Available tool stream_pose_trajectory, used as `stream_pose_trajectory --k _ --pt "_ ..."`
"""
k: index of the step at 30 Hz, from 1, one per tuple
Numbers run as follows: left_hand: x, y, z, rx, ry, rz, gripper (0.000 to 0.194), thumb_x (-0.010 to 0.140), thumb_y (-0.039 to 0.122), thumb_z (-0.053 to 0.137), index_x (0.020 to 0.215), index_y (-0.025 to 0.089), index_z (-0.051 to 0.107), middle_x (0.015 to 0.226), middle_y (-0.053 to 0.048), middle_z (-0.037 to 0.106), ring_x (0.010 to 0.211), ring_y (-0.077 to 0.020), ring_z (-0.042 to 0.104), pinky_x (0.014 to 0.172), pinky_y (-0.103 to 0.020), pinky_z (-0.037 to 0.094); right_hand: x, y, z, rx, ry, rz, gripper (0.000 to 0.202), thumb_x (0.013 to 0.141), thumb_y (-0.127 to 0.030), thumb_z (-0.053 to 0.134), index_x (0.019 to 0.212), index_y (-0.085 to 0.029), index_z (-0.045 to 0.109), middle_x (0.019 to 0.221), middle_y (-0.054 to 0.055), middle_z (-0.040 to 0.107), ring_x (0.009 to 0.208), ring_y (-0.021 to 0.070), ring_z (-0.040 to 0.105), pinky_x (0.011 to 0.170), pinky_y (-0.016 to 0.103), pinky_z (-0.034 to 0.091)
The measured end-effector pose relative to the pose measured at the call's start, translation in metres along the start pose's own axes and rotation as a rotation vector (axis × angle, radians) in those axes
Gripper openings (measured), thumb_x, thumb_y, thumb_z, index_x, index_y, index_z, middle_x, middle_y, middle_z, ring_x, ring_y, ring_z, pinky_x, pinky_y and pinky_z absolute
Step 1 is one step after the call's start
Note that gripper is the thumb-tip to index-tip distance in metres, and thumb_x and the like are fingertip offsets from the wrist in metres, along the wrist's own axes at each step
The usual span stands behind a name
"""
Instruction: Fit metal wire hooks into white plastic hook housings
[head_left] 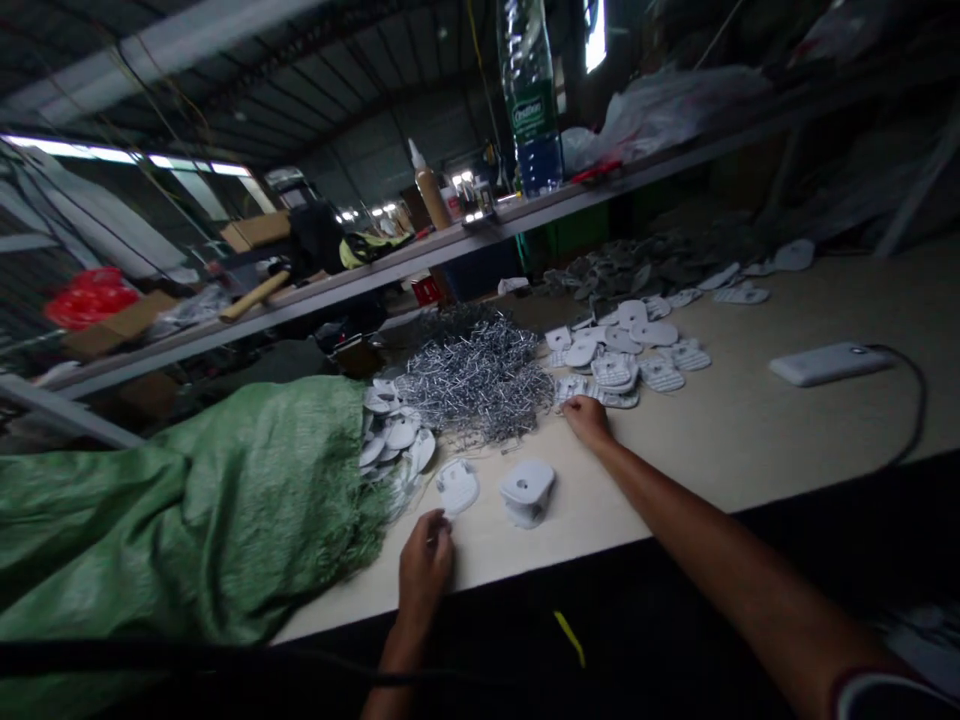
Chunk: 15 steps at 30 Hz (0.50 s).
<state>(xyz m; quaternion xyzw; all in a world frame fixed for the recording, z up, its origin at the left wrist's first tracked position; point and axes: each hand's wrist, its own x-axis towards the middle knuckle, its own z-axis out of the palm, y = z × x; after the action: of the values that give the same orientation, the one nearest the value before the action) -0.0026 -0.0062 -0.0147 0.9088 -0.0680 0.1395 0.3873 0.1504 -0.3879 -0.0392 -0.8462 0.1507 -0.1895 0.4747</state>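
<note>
My left hand [424, 565] rests near the table's front edge, fingers curled at the rim of a flat white plastic piece [457, 487]. Just to its right stands a white plastic block [527, 491]. My right hand [586, 417] reaches forward and touches the edge of a pile of white ribbed plastic parts [626, 360], right beside a heap of small shiny metal pins [474, 378]. Whether either hand grips anything is unclear. More white parts [394, 432] spill from a green woven sack [225, 500] at the left.
A white power bank [829, 363] with a black cable lies at the right on the beige table [750, 430]. Grey parts [645, 265] are heaped at the back. A shelf [390, 268] behind carries a water bottle [532, 95], a glue bottle [431, 190], a hammer [255, 295] and boxes.
</note>
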Motion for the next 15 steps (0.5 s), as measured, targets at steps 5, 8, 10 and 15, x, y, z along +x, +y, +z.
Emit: stream_pose_trajectory --k 5,8,10,15 --pt "-0.013 -0.005 0.005 0.257 0.117 0.142 0.031 0.088 0.033 0.057 0.114 0.021 0.067 0.107 -0.009 0.075 0.1 -0.027 0.073 0.093 -0.044 0.06 -0.002 0.016 -0.005 0.2 0.026 -0.03 0.016 0.089 -0.033 0.06 0.079 -0.021 0.065 0.076 0.004 0.073 0.074 0.0209 0.07 0.063 0.024 0.047" --pt "-0.013 0.003 0.014 0.364 0.106 0.213 0.032 0.087 0.029 0.055 0.115 0.021 0.068 0.106 -0.009 0.074 0.101 -0.0273 0.071 0.095 -0.045 0.058 -0.006 0.016 -0.003 0.299 0.019 -0.053 0.014 0.089 -0.033 0.06 0.08 -0.022 0.062 0.075 0.003 0.072 0.074 0.0203 0.071 0.063 0.024 0.05" --pt "-0.012 0.005 0.015 0.386 0.11 0.223 0.032 0.087 0.028 0.053 0.115 0.02 0.067 0.106 -0.01 0.073 0.102 -0.0273 0.071 0.095 -0.045 0.058 -0.01 0.013 -0.002 0.355 0.01 -0.063 0.013 0.089 -0.033 0.06 0.082 -0.022 0.061 0.075 0.002 0.072 0.074 0.0199 0.072 0.063 0.024 0.051" --pt "-0.011 0.005 0.014 0.429 0.129 0.225 0.034 0.086 0.025 0.052 0.116 0.019 0.067 0.104 -0.01 0.073 0.101 -0.0267 0.07 0.095 -0.044 0.057 -0.016 0.009 -0.01 0.435 -0.005 -0.076 0.014 0.091 -0.033 0.059 0.084 -0.022 0.06 0.071 0.001 0.069 0.07 0.0192 0.072 0.062 0.023 0.05"
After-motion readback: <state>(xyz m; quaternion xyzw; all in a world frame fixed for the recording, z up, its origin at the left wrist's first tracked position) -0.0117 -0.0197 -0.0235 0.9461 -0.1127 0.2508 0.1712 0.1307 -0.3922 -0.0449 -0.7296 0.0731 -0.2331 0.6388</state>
